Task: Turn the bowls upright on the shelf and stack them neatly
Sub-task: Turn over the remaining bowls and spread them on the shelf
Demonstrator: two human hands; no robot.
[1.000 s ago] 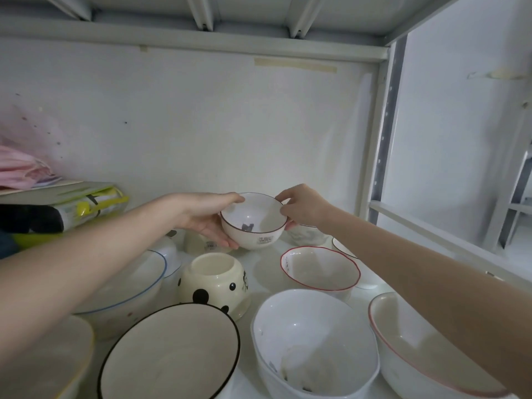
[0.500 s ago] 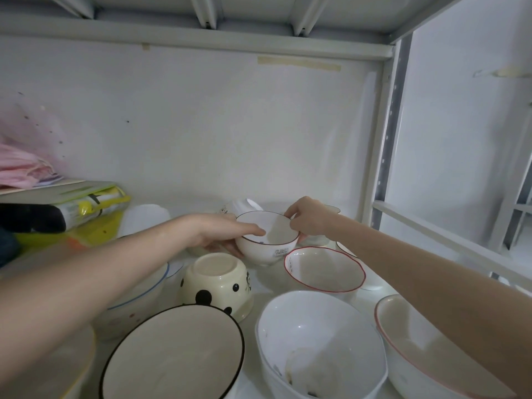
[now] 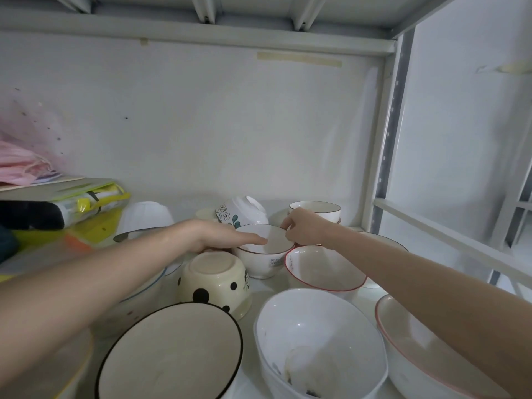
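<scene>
A small white bowl (image 3: 263, 262) with a dark red rim stands upright on the shelf, mid-depth. My left hand (image 3: 214, 236) grips its left side, thumb lying across the rim. My right hand (image 3: 303, 228) pinches its right rim. Just in front of it, a cream polka-dot bowl (image 3: 214, 283) sits upside down. Behind it a floral bowl (image 3: 241, 211) lies tilted on its side. A white bowl (image 3: 148, 216) rests upside down at the back left. A red-rimmed bowl (image 3: 325, 269) stands upright to the right.
Up front are a black-rimmed bowl (image 3: 169, 352), a large white bowl (image 3: 319, 341) and a pink-rimmed bowl (image 3: 417, 355), all upright. Stacked bowls (image 3: 315, 208) stand at the back right by the shelf post (image 3: 385, 139). Boxes and a yellow packet (image 3: 72, 203) fill the left.
Both hands have lowered the small red-rimmed bowl from mid-air down and back onto the shelf, behind the polka-dot bowl. It has stayed upright.
</scene>
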